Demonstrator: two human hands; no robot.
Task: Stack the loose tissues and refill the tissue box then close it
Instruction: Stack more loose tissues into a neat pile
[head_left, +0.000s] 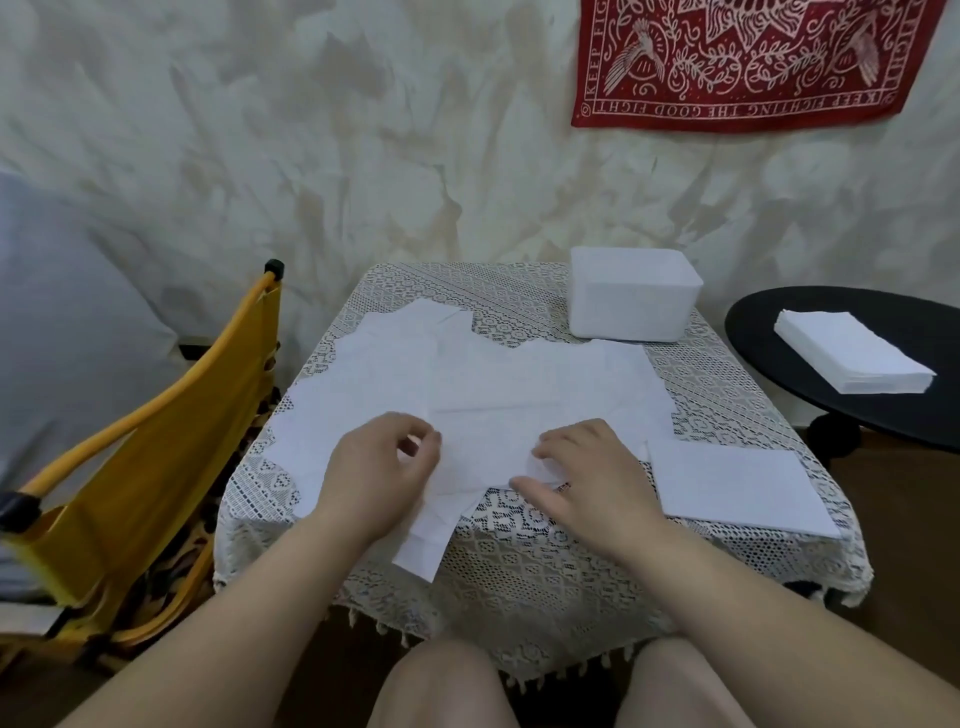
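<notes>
A small table (727, 374) with a lacy white cloth stands by the wall. Loose tissues (467, 384) lie spread flat over the middle and left of it, one over another. One tissue hangs off the near edge.

The left hand (382, 470) rests on the tissues near the middle. Its fingers (415, 431) are curled in close to the thumb, and they seem to pinch a bit of tissue, but it is hard to tell. The right hand (587, 475) lies just beside it on the right. Its fingers (550, 441) are bent and press down on a crumpled tissue edge.

A flat stack of tissues (737, 483) sits on the near right of the table. The white tissue box (631, 301) stands at the far right corner, with its top open.

Farther right, a black round table (769, 332) holds another neat pile (852, 356). A yellow chair (156, 452) stands on the left.
</notes>
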